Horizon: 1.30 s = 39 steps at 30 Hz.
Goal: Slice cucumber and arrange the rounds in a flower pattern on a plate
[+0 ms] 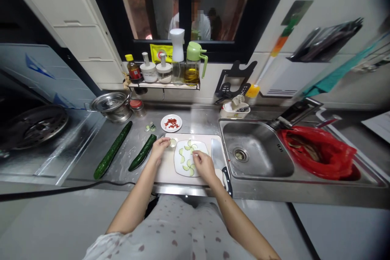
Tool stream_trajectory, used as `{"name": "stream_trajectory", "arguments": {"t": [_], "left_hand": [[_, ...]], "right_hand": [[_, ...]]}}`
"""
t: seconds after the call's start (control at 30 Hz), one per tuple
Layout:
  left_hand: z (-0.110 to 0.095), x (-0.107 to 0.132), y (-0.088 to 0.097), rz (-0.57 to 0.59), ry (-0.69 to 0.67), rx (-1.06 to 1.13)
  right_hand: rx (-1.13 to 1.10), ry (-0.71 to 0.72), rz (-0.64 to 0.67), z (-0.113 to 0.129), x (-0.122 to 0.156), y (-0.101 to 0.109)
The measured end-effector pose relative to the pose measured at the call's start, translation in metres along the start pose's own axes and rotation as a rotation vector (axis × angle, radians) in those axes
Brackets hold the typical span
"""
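A white square plate [180, 161] rests on the pale cutting board [166, 174], with several thin cucumber slices [186, 167] laid out on it in fan shapes. At the plate's upper left, my left hand [159, 150] pinches pale round cucumber slices [172, 143] between its fingertips. My right hand [204, 165] is over the right part of the plate, fingers pressed together at a cucumber slice that they partly hide. A kitchen knife [217, 152] with a black handle lies along the board's right edge. Left of the board is a shorter cucumber [142, 153].
A long cucumber [113, 150] lies further left. Behind the board are a small plate [164, 126] of chopped red pieces and cucumber ends [150, 127]. A steel pot [112, 107] stands back left. The sink [258, 154] and a red bag [329, 154] are right.
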<state>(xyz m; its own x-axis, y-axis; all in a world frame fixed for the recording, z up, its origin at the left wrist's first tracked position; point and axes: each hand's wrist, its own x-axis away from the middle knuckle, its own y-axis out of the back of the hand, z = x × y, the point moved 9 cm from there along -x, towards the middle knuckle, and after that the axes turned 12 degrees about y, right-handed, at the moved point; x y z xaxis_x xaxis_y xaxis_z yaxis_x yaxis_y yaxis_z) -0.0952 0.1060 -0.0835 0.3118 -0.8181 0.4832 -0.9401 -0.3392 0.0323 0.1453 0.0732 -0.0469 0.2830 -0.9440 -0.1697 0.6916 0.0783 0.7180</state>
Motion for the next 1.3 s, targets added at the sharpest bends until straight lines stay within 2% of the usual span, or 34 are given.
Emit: {"name": "stream_trajectory", "arguments": {"t": [0.17, 0.3, 0.5, 0.63, 0.7, 0.77, 0.9, 0.97, 1.13, 1.3], "left_hand": [[-0.020, 0.029, -0.011, 0.090, -0.007, 0.036], [-0.031, 0.048, -0.025, 0.185, -0.068, 0.041], [-0.038, 0.070, -0.045, 0.344, -0.145, 0.048], [-0.039, 0.075, -0.046, 0.325, -0.144, 0.031], [-0.032, 0.075, -0.041, 0.279, -0.083, 0.019], [-0.018, 0.076, -0.041, 0.287, 0.030, 0.020], [0.016, 0.088, -0.059, 0.478, 0.337, 0.115], [0.026, 0.095, -0.066, 0.543, 0.455, 0.198], [0.029, 0.104, -0.076, 0.630, 0.586, 0.354], [0.031, 0.106, -0.077, 0.636, 0.655, 0.384]], "right_hand": [[-0.192, -0.008, -0.129, 0.012, -0.016, 0.014], [-0.424, -0.040, -0.211, 0.019, -0.029, 0.017], [-0.723, -0.024, -0.083, 0.043, -0.039, 0.000], [-0.871, -0.126, -0.051, 0.043, -0.033, -0.008], [-0.929, -0.195, -0.044, 0.039, -0.030, -0.011], [-0.974, -0.245, -0.049, 0.036, -0.028, -0.012], [-1.011, -0.271, -0.070, 0.034, -0.027, -0.011], [-1.015, -0.270, -0.083, 0.034, -0.027, -0.009], [-0.992, -0.288, -0.083, 0.031, -0.024, -0.008], [-0.979, -0.330, -0.072, 0.026, -0.022, -0.012]]}}
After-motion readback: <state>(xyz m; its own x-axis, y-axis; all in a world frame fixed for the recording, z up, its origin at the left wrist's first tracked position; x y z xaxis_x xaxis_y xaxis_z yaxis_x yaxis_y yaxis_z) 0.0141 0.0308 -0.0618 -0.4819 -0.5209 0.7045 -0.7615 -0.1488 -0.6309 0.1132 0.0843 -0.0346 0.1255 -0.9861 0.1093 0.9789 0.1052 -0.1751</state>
